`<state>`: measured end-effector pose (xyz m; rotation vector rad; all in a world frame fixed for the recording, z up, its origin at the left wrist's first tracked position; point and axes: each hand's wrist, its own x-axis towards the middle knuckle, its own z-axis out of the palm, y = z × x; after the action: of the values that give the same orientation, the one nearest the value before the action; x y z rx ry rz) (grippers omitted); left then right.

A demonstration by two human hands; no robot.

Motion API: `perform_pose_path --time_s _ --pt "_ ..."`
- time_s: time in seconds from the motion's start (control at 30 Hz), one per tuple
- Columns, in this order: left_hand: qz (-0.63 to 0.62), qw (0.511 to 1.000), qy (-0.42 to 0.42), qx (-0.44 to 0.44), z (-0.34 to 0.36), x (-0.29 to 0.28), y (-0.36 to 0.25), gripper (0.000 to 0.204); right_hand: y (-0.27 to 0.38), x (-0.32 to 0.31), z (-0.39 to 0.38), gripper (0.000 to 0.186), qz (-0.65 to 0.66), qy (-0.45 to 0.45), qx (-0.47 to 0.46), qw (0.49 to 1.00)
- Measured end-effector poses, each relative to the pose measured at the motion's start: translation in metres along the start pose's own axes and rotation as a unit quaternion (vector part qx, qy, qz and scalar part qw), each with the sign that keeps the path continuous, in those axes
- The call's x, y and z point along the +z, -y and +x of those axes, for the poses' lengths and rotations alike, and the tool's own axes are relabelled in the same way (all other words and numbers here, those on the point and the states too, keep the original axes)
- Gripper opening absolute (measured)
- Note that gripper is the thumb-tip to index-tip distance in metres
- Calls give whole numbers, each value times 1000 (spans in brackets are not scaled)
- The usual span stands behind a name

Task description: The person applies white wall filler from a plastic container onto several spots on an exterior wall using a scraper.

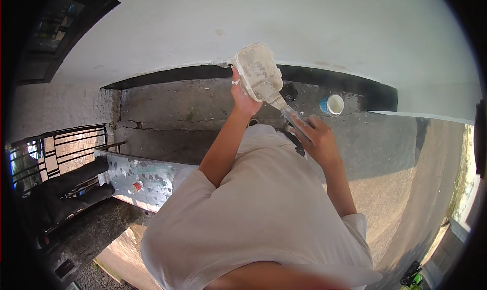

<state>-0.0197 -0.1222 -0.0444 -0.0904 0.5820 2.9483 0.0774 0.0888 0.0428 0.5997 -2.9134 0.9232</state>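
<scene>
My left hand (245,100) holds up a shallow rectangular plastic tub (257,64), its fingers around the underside and side. Pale putty coats the inside and rim of the tub, and a white smear shows on the hand. In my right hand (320,140) is a putty knife (295,121), gripped by its handle. Its blade, covered in putty, rests at the near corner of the tub.
A pale wall (329,26) with a black base band (350,79) rises ahead. On the concrete floor, right of my hands, stands a small white-and-blue bucket (335,105). Leftward are a speckled ledge (152,181) with a small red object (137,186) and a dark metal railing (76,145).
</scene>
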Motion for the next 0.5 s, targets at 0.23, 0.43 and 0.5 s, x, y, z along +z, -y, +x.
perform_pose_path --time_s 0.23,0.43,0.5 --pt "-28 999 2 -25 16 -26 -23 75 6 -28 -13 50 -50 -5 -39 998" --pt "-7 1000 12 -9 18 -16 -26 78 1 -10 -24 41 116 -128 56 983" --pt "0 1000 10 -21 15 -11 -24 79 8 -1 -17 37 175 -169 84 966"
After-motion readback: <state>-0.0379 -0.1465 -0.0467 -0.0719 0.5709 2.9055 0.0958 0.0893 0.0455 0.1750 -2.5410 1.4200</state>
